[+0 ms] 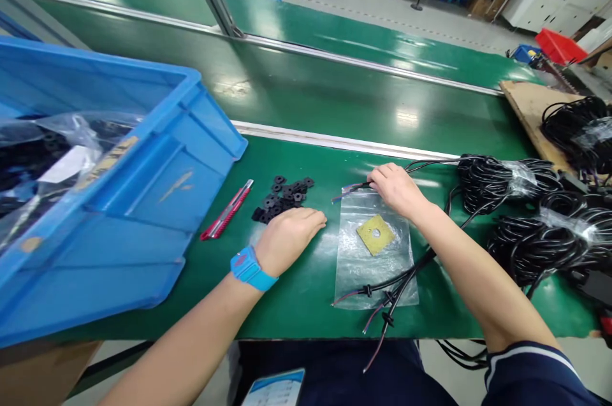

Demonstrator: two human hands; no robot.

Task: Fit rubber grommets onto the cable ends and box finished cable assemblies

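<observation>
- The left hand [287, 237] lies palm down on the green bench [306, 291], fingers together, touching the near edge of a pile of black rubber washers [283, 195]; whether its grip pinches one cannot be told.
- The right hand [394, 188] reaches forward, its grip pinching a black cable [411, 167] near its coloured wire ends.
- Cables with washers already on them [389, 296] lie across a clear plastic bag [375, 253]; several coiled cable bundles [502, 180] wait at right.
- A red utility knife [227, 210] lies beside a blue crate [143, 202].

Small black washers [283, 196] lie heaped beside my left hand [288, 238]; my right hand [396, 188] pinches a thin black cable [354, 188] over a clear bag [374, 253].
</observation>
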